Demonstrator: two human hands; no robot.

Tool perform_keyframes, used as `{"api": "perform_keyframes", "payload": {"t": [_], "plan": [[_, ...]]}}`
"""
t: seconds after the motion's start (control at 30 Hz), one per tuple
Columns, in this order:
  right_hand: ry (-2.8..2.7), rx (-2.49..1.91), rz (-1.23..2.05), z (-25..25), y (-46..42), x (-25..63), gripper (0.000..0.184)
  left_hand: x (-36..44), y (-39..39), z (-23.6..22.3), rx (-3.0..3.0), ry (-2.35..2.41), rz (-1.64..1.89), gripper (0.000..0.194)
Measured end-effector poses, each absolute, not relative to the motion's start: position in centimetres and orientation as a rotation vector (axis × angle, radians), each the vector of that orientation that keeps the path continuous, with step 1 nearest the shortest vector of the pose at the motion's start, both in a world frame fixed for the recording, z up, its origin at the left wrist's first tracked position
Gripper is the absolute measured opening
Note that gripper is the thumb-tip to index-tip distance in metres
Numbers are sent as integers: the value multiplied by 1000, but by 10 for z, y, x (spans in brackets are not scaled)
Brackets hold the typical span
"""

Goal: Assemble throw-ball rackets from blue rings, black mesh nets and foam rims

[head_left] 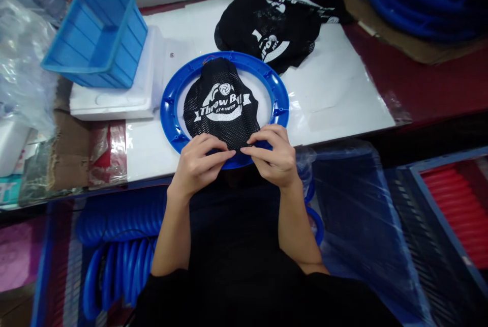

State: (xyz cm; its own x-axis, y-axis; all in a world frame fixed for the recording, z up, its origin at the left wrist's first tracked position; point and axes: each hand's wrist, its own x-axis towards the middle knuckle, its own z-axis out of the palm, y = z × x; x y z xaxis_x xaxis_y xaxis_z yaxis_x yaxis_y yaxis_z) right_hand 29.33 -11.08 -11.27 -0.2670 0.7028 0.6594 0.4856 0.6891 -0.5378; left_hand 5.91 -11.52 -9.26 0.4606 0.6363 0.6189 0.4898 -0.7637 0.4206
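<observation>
mesh [224,103] lies within the blue ring [281,100] on the table [335,83]; left hand [202,161] and right hand [276,156] each pinch its near edge, fingertips close together.

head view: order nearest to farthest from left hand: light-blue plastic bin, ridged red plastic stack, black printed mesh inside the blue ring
1. Black printed mesh, right at the left hand.
2. Light-blue bin, upper left.
3. Ridged red stack, far right.

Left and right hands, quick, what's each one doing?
Left hand: closed, pinching the near edge of the black mesh.
Right hand: closed, pinching that same edge.
</observation>
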Motion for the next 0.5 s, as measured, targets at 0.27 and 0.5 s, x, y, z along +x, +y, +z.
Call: {"api": "perform_keyframes", "payload": {"t": [0.27,0.5], "plan": [[-1914,-887,256,-112,-112,292,31,60,-116,-89,2524,1002,1203,25],[-1925,-930,276,-111,-112,291,31,60,-115,-89,2530,1035,1190,22]]}}
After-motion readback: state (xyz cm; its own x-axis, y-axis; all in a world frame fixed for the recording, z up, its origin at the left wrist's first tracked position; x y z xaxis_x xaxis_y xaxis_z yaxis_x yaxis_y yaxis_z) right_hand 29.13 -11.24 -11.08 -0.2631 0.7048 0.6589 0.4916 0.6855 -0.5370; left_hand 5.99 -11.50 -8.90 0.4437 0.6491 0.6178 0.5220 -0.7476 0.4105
